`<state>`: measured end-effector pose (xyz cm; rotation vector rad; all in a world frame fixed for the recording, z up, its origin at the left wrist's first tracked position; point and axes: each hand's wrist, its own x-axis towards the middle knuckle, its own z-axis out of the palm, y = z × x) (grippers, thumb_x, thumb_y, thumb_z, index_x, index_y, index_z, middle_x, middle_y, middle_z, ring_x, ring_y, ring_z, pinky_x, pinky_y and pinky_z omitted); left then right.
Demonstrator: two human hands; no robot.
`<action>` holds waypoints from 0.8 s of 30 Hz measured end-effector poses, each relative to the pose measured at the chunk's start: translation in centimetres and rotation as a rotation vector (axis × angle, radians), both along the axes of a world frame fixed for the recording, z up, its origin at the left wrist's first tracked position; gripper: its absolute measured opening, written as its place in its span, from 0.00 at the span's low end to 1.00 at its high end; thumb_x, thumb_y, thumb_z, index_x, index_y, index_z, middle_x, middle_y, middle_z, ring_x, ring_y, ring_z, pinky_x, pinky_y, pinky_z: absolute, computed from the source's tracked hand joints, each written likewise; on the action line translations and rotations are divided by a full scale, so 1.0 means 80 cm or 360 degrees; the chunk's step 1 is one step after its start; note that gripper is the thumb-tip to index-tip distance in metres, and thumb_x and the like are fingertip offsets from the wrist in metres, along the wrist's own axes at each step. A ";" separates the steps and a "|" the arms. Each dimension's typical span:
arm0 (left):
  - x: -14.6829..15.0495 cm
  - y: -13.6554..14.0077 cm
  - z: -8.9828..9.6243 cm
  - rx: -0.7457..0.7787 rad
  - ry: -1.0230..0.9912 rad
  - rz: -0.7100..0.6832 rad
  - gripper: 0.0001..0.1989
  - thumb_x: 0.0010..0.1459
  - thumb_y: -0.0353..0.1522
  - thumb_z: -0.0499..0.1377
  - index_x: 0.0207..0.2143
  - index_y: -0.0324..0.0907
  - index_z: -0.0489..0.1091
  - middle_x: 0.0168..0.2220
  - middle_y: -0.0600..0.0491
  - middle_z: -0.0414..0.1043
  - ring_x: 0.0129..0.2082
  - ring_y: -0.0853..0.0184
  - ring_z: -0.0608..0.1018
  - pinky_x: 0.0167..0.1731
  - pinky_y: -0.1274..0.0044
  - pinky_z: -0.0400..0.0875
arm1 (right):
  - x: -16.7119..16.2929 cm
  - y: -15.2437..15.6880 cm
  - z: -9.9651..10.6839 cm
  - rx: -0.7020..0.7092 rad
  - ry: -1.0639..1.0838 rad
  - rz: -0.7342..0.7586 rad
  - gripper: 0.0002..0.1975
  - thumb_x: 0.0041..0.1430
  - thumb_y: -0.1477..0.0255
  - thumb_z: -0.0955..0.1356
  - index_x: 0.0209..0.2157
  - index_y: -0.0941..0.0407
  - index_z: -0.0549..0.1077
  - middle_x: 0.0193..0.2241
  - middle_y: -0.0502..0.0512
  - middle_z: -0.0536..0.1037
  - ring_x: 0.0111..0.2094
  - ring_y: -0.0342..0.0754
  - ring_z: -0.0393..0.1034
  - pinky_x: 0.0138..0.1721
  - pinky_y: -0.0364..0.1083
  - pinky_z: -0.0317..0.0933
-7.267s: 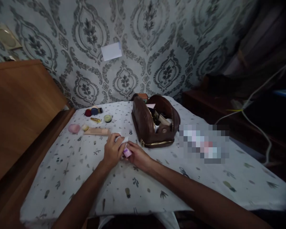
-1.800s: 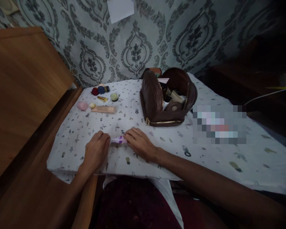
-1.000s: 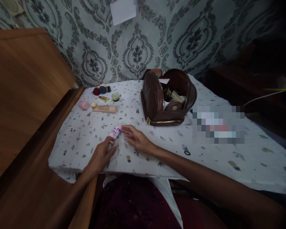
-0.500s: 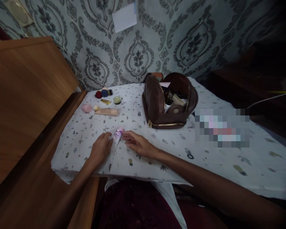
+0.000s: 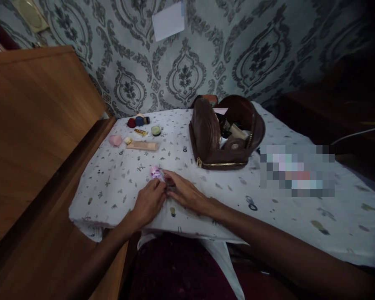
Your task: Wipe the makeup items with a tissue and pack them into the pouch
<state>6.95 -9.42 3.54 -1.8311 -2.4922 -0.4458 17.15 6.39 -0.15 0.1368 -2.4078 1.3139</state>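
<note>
A small white and pink tube with purple markings (image 5: 156,172) lies near the front of the cloth-covered table. My left hand (image 5: 151,200) is closed over its near end, fingers bent, hiding the lower part. My right hand (image 5: 187,192) rests along the right side of the tube with fingers stretched out and slightly apart. Its fingertips come close to the tube and to my left fingers; whether they touch I cannot tell. Beyond the hands lies a beige tube (image 5: 143,145), with a small cream-coloured piece (image 5: 128,141) beside its left end.
An unzipped brown leather bag (image 5: 226,141) full of cosmetics stands right of centre. Further back left are a pink item (image 5: 115,140), a gold packet (image 5: 141,132), a round jar (image 5: 156,131) and red and blue items (image 5: 139,121). A wooden panel (image 5: 43,112) borders the left.
My left hand has moved right and closed over the tube's near end. The tube has turned, its top now leaning left. My right hand stays close by, and the view has shifted slightly.
</note>
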 end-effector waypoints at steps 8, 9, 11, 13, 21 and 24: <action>-0.057 0.023 0.009 0.0214 0.0097 0.0138 0.15 0.63 0.34 0.56 0.52 0.44 0.65 0.50 0.47 0.67 0.51 0.59 0.71 0.46 0.69 0.71 | 0.007 -0.002 0.012 0.0222 0.0018 -0.0049 0.35 0.63 0.74 0.65 0.67 0.53 0.46 0.60 0.65 0.66 0.59 0.56 0.65 0.57 0.61 0.65; -0.062 0.026 0.009 0.0188 0.0088 0.0125 0.15 0.64 0.34 0.55 0.52 0.44 0.65 0.48 0.47 0.68 0.50 0.60 0.72 0.46 0.69 0.71 | 0.008 -0.002 0.013 0.0239 0.0018 -0.0049 0.35 0.63 0.74 0.65 0.67 0.53 0.47 0.60 0.65 0.66 0.60 0.56 0.64 0.57 0.60 0.65; -0.069 0.032 0.010 0.0136 0.0076 0.0130 0.11 0.66 0.34 0.53 0.49 0.43 0.67 0.43 0.49 0.71 0.46 0.61 0.74 0.45 0.71 0.71 | 0.009 -0.002 0.015 0.0289 0.0002 -0.0046 0.34 0.63 0.73 0.66 0.67 0.53 0.48 0.60 0.65 0.65 0.61 0.57 0.63 0.58 0.61 0.64; -0.071 0.037 0.012 0.0131 0.0065 0.0208 0.09 0.67 0.34 0.51 0.44 0.43 0.69 0.40 0.49 0.73 0.44 0.61 0.75 0.44 0.72 0.70 | 0.010 -0.001 0.017 0.0366 -0.0031 -0.0024 0.34 0.63 0.72 0.67 0.66 0.53 0.51 0.59 0.65 0.66 0.60 0.57 0.62 0.58 0.61 0.63; -0.077 0.049 0.021 0.0087 -0.0048 0.0459 0.10 0.67 0.35 0.51 0.41 0.43 0.71 0.34 0.51 0.75 0.36 0.62 0.77 0.37 0.74 0.67 | 0.006 -0.005 0.017 0.0609 -0.0081 -0.0165 0.32 0.56 0.74 0.72 0.60 0.59 0.60 0.52 0.65 0.70 0.54 0.58 0.64 0.54 0.59 0.64; -0.065 0.050 0.022 0.0075 0.0101 0.0357 0.11 0.67 0.35 0.51 0.37 0.43 0.72 0.38 0.50 0.73 0.41 0.61 0.74 0.39 0.73 0.67 | 0.004 -0.006 0.011 0.0605 -0.0111 -0.0311 0.32 0.54 0.73 0.74 0.58 0.58 0.60 0.49 0.64 0.72 0.50 0.59 0.66 0.50 0.60 0.65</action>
